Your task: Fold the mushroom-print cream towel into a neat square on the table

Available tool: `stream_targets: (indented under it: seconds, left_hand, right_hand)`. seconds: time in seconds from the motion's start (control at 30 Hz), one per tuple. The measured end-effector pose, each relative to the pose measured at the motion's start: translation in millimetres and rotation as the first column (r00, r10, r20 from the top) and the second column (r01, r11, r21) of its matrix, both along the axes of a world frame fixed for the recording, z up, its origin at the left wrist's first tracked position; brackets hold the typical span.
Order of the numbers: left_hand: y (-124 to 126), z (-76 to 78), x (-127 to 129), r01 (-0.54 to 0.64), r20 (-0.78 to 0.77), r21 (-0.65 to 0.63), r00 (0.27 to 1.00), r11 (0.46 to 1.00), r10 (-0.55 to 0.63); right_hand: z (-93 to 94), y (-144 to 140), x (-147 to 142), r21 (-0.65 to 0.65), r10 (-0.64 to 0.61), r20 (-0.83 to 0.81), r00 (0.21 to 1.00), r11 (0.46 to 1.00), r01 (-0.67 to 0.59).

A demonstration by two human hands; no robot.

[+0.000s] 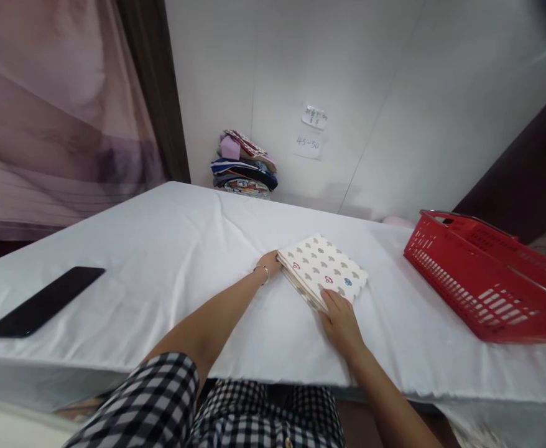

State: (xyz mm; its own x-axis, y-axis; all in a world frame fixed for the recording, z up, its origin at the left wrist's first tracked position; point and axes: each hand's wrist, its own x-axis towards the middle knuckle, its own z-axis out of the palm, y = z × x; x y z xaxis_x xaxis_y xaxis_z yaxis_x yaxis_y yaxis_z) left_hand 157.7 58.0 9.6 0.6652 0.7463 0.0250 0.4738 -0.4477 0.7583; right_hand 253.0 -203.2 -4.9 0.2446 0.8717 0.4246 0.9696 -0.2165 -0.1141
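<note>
A black-and-white checked sleeve (161, 398) is showing at the near edge of the view, and both bare forearms are reaching out from it over the near edge of the desk (161, 249), which is wearing a white cloth. The right hand (341, 320) is lying flat with its fingers together, pressing on the near corner of a folded printed cloth (322, 269); nothing is gripped in it. The left hand (269, 261), with a thin bracelet (262, 270) at the wrist, is touching the cloth's left corner, its fingers partly tucked against the folded edge, so how far they are curling cannot be told. The folded cloth, cream with small grey, red and blue motifs, is lying near the middle of the desk. A black flat slab (44, 302) is lying towards the left edge. A red plastic basket (487, 280) is sitting at the right edge. Beyond the far edge, a pile of folded fabrics (245, 165) is leaning against the wall, below two paper notes (311, 130).
</note>
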Motion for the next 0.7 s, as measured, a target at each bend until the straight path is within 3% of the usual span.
stream_targets:
  seconds: [0.3,0.7]
  left_hand:
    - [15,-2.6,11,-0.055,-0.031,0.046,0.998,0.997,0.057]
    - [24,-17.1,-9,-0.056,0.033,-0.008,0.998,0.998,0.057]
  right_hand:
    - [1.9,1,-3,0.016,0.003,-0.015,1.000,1.000,-0.003]
    - [10.0,2,-9,-0.032,-0.008,0.006,1.000,0.999,0.008]
